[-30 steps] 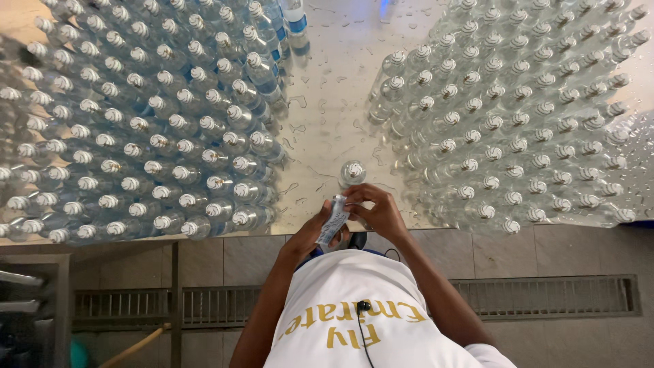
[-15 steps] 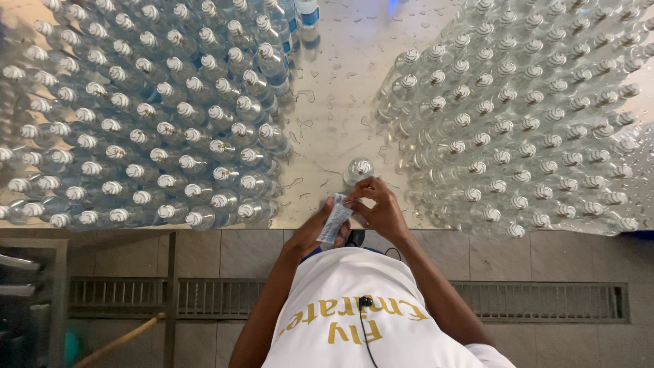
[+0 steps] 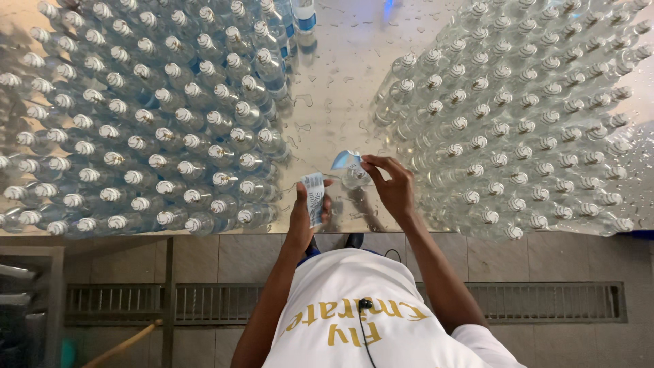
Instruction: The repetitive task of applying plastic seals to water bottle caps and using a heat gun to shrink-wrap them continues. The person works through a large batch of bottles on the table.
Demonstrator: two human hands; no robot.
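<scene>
Head view, looking down over a wet metal table (image 3: 340, 82). Left hand (image 3: 305, 212) holds a stack of small white labels (image 3: 314, 198), fingers curled and pressed around it at the table's near edge. Right hand (image 3: 390, 182) pinches 1 blue-and-white label (image 3: 346, 159) between thumb and fingertips, against the top of a single clear plastic bottle (image 3: 355, 176) that stands alone on the table between the 2 hands. The label is partly lifted, one end curling up off the bottle. To the left, a dense block of capped bottles with blue labels (image 3: 143, 116); to the right, a similar block of capped bottles without visible labels (image 3: 518, 116). Both blocks stand near the single bottle but apart from it. White shirt (image 3: 361, 320) in the foreground; tiled floor with a drain grate (image 3: 122, 303) below the table edge.
</scene>
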